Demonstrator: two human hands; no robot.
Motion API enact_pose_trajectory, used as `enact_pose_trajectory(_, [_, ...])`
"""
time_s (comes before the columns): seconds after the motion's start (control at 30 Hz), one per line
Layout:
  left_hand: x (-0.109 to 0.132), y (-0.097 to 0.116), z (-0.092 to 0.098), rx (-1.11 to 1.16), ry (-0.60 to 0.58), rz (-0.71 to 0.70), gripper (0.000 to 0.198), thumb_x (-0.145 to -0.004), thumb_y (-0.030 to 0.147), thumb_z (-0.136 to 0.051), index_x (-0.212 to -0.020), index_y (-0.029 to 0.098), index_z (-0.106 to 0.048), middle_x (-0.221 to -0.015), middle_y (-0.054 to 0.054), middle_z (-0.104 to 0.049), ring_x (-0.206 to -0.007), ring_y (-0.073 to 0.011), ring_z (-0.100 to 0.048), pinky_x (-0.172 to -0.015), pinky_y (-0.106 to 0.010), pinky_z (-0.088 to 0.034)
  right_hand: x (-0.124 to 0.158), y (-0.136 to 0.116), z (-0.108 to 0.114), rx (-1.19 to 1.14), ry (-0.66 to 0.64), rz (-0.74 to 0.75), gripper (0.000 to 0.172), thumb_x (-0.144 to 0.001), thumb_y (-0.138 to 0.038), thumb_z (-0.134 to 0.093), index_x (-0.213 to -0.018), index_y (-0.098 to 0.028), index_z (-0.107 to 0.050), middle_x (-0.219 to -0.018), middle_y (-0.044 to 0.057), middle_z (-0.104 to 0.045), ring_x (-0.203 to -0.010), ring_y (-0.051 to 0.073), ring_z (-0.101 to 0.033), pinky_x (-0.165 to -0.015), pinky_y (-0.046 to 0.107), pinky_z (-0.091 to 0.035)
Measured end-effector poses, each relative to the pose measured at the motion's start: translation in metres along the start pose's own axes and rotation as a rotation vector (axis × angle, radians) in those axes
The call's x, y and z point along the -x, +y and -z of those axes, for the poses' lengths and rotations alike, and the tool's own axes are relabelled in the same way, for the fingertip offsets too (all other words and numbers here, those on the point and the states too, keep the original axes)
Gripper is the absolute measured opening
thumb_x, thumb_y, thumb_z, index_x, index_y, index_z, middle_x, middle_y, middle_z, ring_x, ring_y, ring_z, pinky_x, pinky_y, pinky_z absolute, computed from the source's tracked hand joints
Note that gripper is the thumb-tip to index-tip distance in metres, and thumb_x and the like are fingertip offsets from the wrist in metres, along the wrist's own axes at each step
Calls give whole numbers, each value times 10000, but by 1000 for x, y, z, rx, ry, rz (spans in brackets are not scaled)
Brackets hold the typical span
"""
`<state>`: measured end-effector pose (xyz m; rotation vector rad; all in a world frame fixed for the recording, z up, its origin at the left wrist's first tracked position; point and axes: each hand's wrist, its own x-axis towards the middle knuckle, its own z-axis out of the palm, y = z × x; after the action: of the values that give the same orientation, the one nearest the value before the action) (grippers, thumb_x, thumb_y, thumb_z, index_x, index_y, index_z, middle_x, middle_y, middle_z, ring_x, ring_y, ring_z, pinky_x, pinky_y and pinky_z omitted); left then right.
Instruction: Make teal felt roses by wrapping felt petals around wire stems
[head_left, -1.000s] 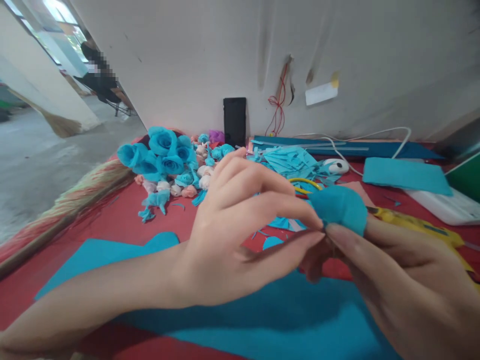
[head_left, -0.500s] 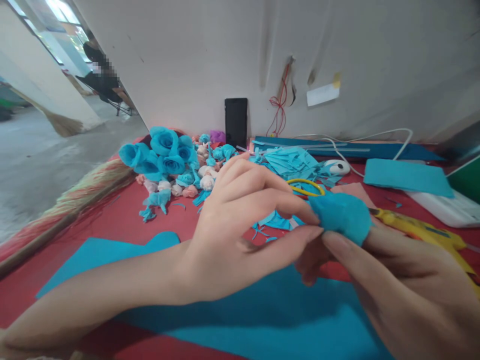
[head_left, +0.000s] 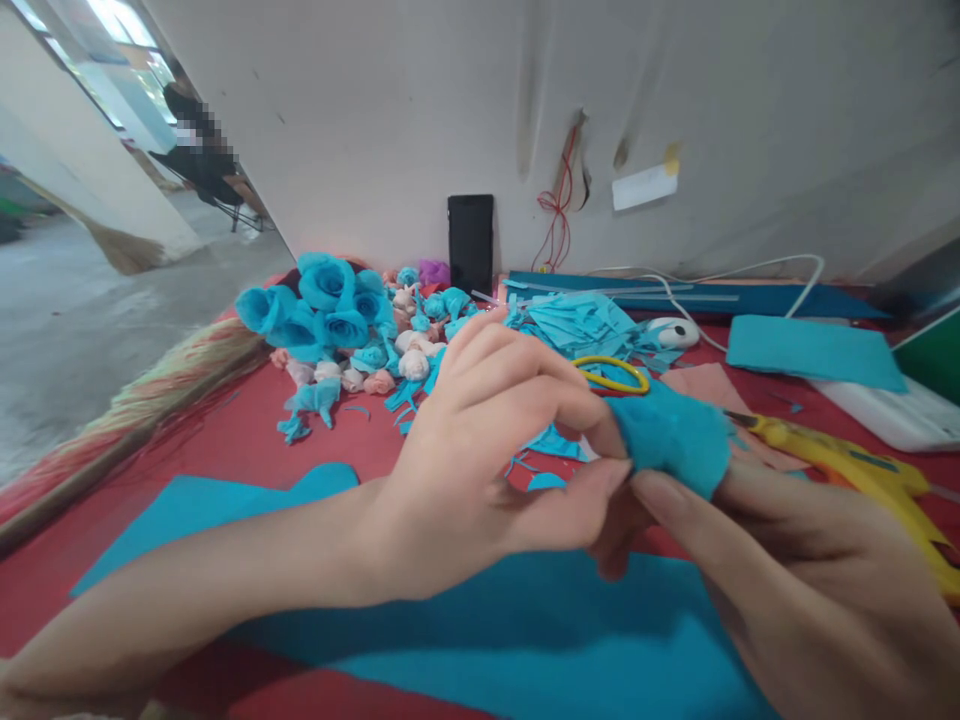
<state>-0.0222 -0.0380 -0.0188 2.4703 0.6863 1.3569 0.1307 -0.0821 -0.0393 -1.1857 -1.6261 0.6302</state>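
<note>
A curled blue crepe paper petal (head_left: pixel 679 440) is held between my two hands. The thumb and index finger of my left hand (head_left: pixel 517 430) pinch its left edge, the other fingers raised and bent. My right hand (head_left: pixel 810 560) grips the petal from the right, its thumb along the lower edge and fingers partly hidden behind the paper. Beneath both hands a large blue paper sheet (head_left: pixel 525 640) lies flat. Just behind the petal are the yellow handles of scissors (head_left: pixel 611 375). A yellow glue gun (head_left: pixel 855 465) lies close to my right hand.
Blue paper roses (head_left: pixel 326 285) stand at the back left beside small pink, white and blue flowers (head_left: pixel 379 382). Cut blue strips (head_left: pixel 581 325) are piled near the wall. A phone (head_left: pixel 471 245) leans there. A mouse (head_left: pixel 671 333) and folded blue paper (head_left: pixel 814 350) are further right.
The petal and my left fingertips have shifted slightly left. The petal looks a little more spread, and my left thumb is more bent.
</note>
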Motion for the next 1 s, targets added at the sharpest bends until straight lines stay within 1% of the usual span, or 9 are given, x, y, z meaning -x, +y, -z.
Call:
enact_pose_trajectory(0.1, [0, 0, 0, -40, 2, -29, 131, -708, 139, -596, -630, 198, -510, -660, 11, -615, -622, -125, -539, -794, -352, -435, 1, 1, 1, -27, -19, -26, 284, -797, -314, -558, -527, -310, -647, -502, -94, -652, -407, 126, -622, -383, 133, -527])
enact_pose_trajectory(0.2, [0, -1, 1, -131, 59, -63, 117, -711, 153, -604, -634, 207, -535, -639, 22, -597, -621, -121, -543, -890, -393, -416, 4, 1, 3, -66, -59, -45, 275, -813, -321, -556, -555, -308, -650, -520, -89, -662, -442, 123, -639, -419, 122, -536])
enact_pose_trajectory(0.27, [-1, -2, 1, -193, 101, -114, 107, -708, 197, -625, -631, 220, -555, -609, 34, -576, -619, -122, -540, -954, -424, -381, 5, 1, 4, -99, -54, -47, 275, -811, -311, -560, -551, -302, -649, -517, -82, -662, -443, 120, -640, -428, 115, -535])
enact_pose_trajectory(0.43, [-1, -4, 2, -271, 124, -178, 81, -695, 265, -654, -652, 241, -590, -596, 47, -571, -612, -123, -526, -981, -445, -357, 5, 1, 2, -128, -45, -68, 259, -812, -316, -562, -574, -310, -664, -532, -76, -667, -451, 127, -642, -435, 129, -542])
enact_pose_trajectory(0.57, [0, -4, 2, -299, 118, -171, 93, -712, 282, -650, -649, 237, -600, -603, 42, -571, -635, -131, -532, -986, -459, -353, 5, 2, 2, -68, -37, -35, 275, -827, -327, -540, -574, -314, -647, -530, -88, -663, -445, 124, -638, -421, 125, -534])
enact_pose_trajectory(0.63, [0, -4, 2, -319, 108, -165, 107, -716, 293, -654, -645, 232, -603, -606, 37, -565, -653, -136, -536, -989, -460, -354, 6, 1, 3, -32, -56, -20, 275, -829, -325, -540, -574, -310, -639, -529, -99, -662, -447, 112, -637, -428, 109, -529])
enact_pose_trajectory(0.73, [-1, -3, 4, -316, 98, -168, 97, -709, 270, -653, -634, 242, -600, -592, 38, -537, -648, -141, -531, -989, -465, -351, 7, 0, 5, 6, -59, -1, 270, -826, -338, -551, -572, -307, -639, -536, -105, -664, -452, 107, -639, -432, 103, -527])
enact_pose_trajectory(0.9, [-2, -3, 6, -311, 84, -161, 102, -699, 233, -639, -614, 256, -588, -568, 40, -522, -626, -143, -519, -970, -459, -365, 5, 2, 4, 21, -33, -6, 273, -825, -339, -552, -570, -311, -644, -551, -97, -673, -459, 117, -643, -433, 115, -535])
enact_pose_trajectory(1.0, [-3, -3, 4, -324, 98, -175, 106, -696, 210, -625, -607, 255, -588, -568, 39, -535, -630, -145, -518, -969, -455, -366, 5, 5, 3, 7, -30, 2, 260, -815, -340, -567, -571, -309, -650, -548, -90, -673, -460, 120, -643, -434, 116, -535])
